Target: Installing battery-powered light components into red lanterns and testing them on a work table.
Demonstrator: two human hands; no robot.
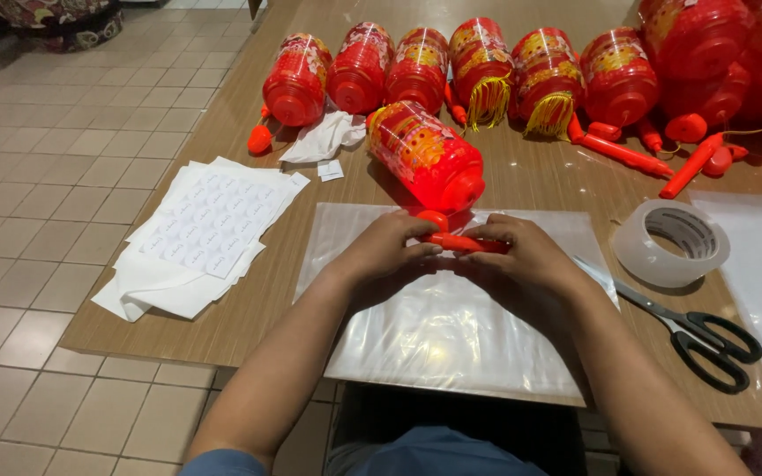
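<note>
- Your left hand [384, 247] and right hand [522, 251] both have a clenched grip on the orange handle stick [462, 241], held level just above the clear plastic sheet [451, 335] at centre frame. Its round end sits touching or just under the red lantern [425, 154]; I cannot tell which. Twist too hard and a thin stick like that could snap or pop loose.
- The lantern lies on its side, tilted toward the upper left. A tug on the stick could roll it into the crumpled white tissue [324, 137] or the row of lanterns [487, 75] along the top.
- The plastic sheet looks slick; lean your wrists on it and it may slide off the worktop [249, 291] at the bottom edge.
- The tape roll [670, 242] and black-handled scissors [690, 330] lie close by your right forearm. An elbow sweep could knock them, and the blades point toward your arm.
- The sticker sheets [200, 234] at left overhang the worktop edge and could slip to the floor.
</note>
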